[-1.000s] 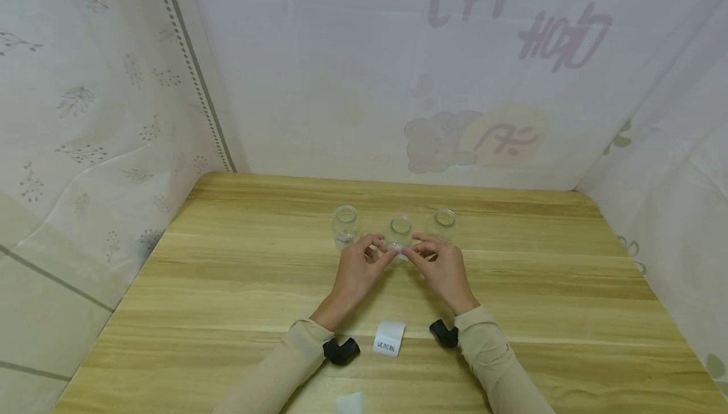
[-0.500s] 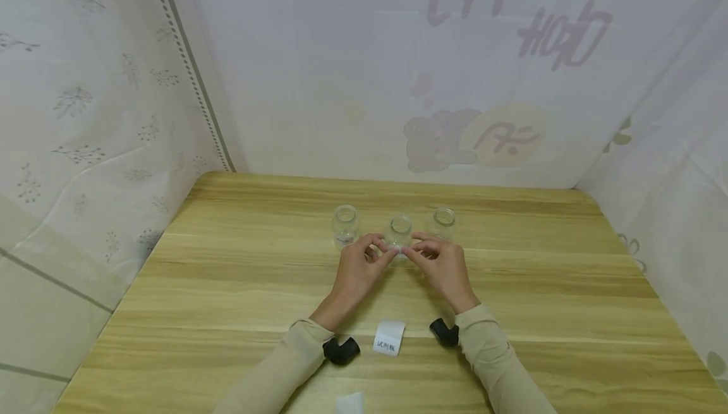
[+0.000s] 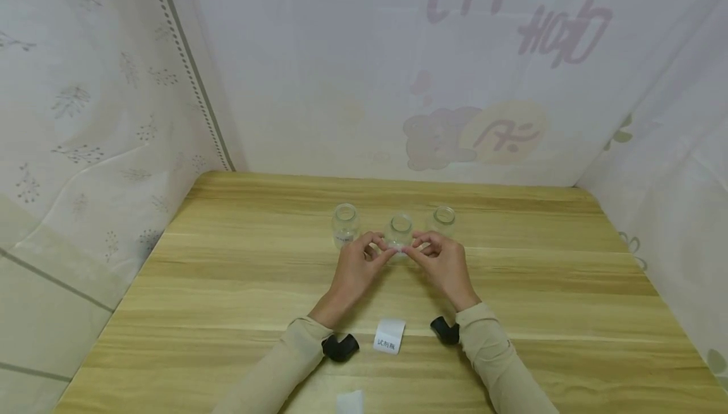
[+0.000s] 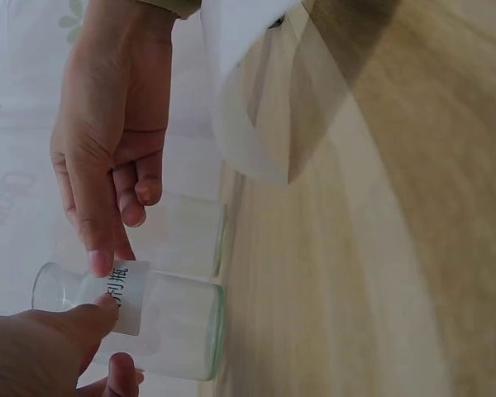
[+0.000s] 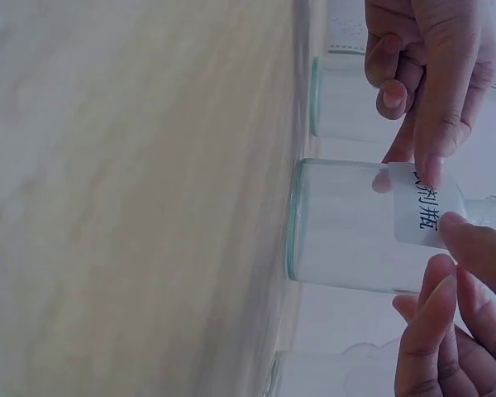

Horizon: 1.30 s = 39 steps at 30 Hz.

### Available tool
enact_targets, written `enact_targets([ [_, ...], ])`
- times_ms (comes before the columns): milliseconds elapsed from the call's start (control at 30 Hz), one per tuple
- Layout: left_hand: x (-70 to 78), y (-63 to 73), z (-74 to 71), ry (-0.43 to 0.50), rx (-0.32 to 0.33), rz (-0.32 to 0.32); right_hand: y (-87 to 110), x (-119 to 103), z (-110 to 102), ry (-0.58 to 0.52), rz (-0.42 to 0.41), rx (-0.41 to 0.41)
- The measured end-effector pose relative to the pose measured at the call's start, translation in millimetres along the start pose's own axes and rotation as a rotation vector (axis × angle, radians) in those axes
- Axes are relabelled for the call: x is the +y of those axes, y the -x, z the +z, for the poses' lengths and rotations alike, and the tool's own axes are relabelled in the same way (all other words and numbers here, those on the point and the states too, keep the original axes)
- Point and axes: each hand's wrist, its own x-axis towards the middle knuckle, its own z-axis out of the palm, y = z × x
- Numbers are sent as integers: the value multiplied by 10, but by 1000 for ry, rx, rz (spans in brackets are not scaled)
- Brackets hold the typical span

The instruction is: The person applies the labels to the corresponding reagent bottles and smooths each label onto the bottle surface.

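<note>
Three open glass jars stand in a row in the head view. On the front of the middle jar (image 3: 401,227) is a white label (image 5: 415,213) with black characters, lying along its upper body. My left hand (image 3: 355,270) pinches one side of this label, its thumb on the printed face and its fingers behind at the jar's side. From the other side my right hand (image 3: 447,268) pinches it too, thumb close to the left thumb. The left jar (image 3: 345,217) bears a small printed label. Partly hidden behind my right hand is the right jar (image 3: 444,218).
A loose white label (image 3: 389,336) with black characters lies on the wooden table (image 3: 227,287) between my forearms. Another white piece of paper (image 3: 349,402) is at the bottom edge. Black bent pieces (image 3: 340,347) sit beside both sleeves. A patterned cloth wall (image 3: 318,85) rises behind the table.
The label's lower edge, which stuck out below my thumbs a second ago, no longer shows there in the head view. Both hands stay almost where they were; the jars stand still.
</note>
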Motion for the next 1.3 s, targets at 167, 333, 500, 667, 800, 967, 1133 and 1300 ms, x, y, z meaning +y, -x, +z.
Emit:
enact_targets([
  [167, -13, -3, -9, 6, -5, 5, -7, 3, 0, 2, -14, -2],
  [333, -8, -3, -11, 9, -4, 14, -5, 6, 9, 2, 3, -11],
  [500, 4, 10, -8, 28, -10, 17, 16, -16, 28, -24, 21, -64],
  [667, 13, 9, 0, 16, -10, 13, 20, -29, 46, 0, -37, -64],
  [800, 10, -3, 2, 5, -11, 4, 9, -26, 49, 18, -60, -52],
  [967, 11, -6, -15, 4, -19, 10, 1, -23, 39, 29, -53, -48],
  [1133, 12, -16, -33, -3, -34, 10, -4, -22, 15, 36, -41, -63],
  [1300, 11, -25, -44, -10, -44, 7, -10, -7, -3, 43, -41, -72],
])
